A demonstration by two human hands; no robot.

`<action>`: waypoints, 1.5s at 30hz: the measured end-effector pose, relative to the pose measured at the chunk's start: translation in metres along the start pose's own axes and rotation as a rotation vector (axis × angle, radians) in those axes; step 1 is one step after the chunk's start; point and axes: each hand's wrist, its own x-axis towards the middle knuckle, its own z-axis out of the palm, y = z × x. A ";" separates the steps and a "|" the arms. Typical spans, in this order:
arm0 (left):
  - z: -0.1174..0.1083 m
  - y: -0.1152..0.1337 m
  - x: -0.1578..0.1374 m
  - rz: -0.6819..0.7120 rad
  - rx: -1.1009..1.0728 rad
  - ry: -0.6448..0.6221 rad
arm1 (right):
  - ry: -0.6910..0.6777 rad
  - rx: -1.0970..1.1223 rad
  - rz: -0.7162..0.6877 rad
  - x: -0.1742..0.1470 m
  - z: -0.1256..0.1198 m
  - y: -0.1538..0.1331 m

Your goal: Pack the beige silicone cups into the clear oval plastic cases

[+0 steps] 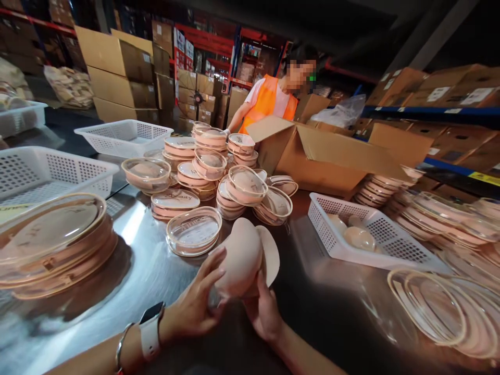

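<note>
Two beige moulded bra cups (pixel 241 260) are held up in front of me, over the dark table. My right hand (pixel 265 310) grips them from below, its thumb between the two cups. Against the left side of the larger cup, my left hand (pixel 197 299) has its curved fingers and thumb around the edge. Just beyond is a clear-lidded oval case (pixel 194 232) with a printed white sheet inside. Behind it, several more oval cases (pixel 246 185) with beige contents are piled in uneven stacks.
A white basket (pixel 326 237) on the right holds beige cups. Oval frames (pixel 427 307) lie beside it. Large cases (pixel 50 245) are stacked at left, near white baskets (pixel 86 174). An open carton (pixel 324 161) stands behind, with a person in an orange vest (pixel 267 101).
</note>
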 end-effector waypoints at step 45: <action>-0.019 -0.058 0.030 0.340 1.109 0.097 | -0.083 -1.602 -1.674 0.036 -0.037 -0.045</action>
